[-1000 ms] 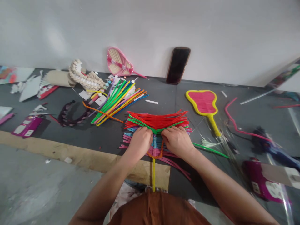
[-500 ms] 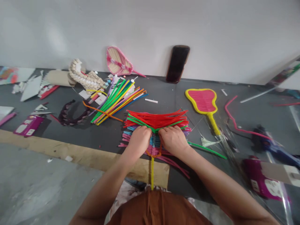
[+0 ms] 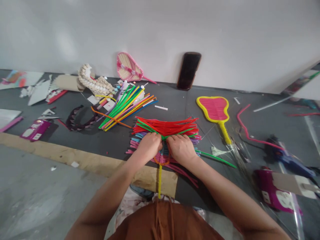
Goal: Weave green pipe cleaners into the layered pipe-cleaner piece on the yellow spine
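Observation:
In front of me lies a bundle of red pipe cleaners (image 3: 167,125), pinched narrow at its middle, with purple, blue and pink ones in rows below. My left hand (image 3: 150,145) is closed at the centre, fingers curled on a green pipe cleaner (image 3: 146,125). Close beside it, my right hand (image 3: 180,146) is closed on the same green strand, right of the middle. My fingertips are partly hidden under the hands. A yellow stem (image 3: 160,181) runs from an orange loop (image 3: 161,162) down toward my lap.
Loose coloured pipe cleaners (image 3: 125,108) lie left of the work. A pink and yellow fan (image 3: 213,108) is to the right, with a glue gun (image 3: 290,156) beyond. A phone (image 3: 189,70) leans on the wall, near a pink leaf-shaped fan (image 3: 129,67). A dark braided band (image 3: 81,120) lies left.
Both hands stay at the bundle's middle, and the green strand is still between them. The view has shifted slightly; little else differs.

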Demonstrator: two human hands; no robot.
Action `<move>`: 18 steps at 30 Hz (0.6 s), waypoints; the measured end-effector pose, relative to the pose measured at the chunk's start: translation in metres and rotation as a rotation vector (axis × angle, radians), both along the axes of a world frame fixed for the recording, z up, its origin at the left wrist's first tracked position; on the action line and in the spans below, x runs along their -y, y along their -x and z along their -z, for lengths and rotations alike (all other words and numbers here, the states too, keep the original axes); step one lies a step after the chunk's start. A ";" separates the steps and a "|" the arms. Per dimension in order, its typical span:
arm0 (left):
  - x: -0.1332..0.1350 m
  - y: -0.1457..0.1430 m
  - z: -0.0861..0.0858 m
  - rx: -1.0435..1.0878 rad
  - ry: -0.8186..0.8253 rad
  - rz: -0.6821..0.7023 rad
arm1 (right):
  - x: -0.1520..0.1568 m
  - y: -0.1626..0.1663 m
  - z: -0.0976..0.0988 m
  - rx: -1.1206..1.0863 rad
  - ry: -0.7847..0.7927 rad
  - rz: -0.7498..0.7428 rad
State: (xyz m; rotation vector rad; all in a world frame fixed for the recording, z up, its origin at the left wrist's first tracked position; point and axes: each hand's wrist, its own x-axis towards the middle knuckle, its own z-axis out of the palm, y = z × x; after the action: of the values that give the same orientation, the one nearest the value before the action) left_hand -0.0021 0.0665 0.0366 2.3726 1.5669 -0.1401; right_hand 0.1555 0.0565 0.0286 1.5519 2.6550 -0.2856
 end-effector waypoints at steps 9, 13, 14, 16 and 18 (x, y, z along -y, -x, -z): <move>0.007 0.005 0.005 0.052 -0.060 0.011 | 0.001 -0.008 -0.005 0.027 -0.017 -0.006; 0.010 0.010 0.011 0.113 -0.089 -0.024 | 0.001 -0.002 -0.006 0.056 -0.016 -0.022; 0.011 0.012 0.012 0.133 -0.095 -0.030 | 0.000 0.000 -0.007 0.063 -0.013 -0.022; 0.014 0.016 0.015 0.174 -0.104 -0.031 | -0.001 0.004 -0.008 0.071 -0.007 -0.019; 0.016 0.019 0.017 0.232 -0.119 -0.045 | -0.002 0.005 -0.008 0.074 -0.004 -0.013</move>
State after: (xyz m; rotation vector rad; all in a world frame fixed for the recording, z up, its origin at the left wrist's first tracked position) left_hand -0.0208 0.0501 0.0195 2.3394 1.5537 0.2357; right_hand 0.1501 0.0585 0.0369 1.5144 2.6104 -0.2187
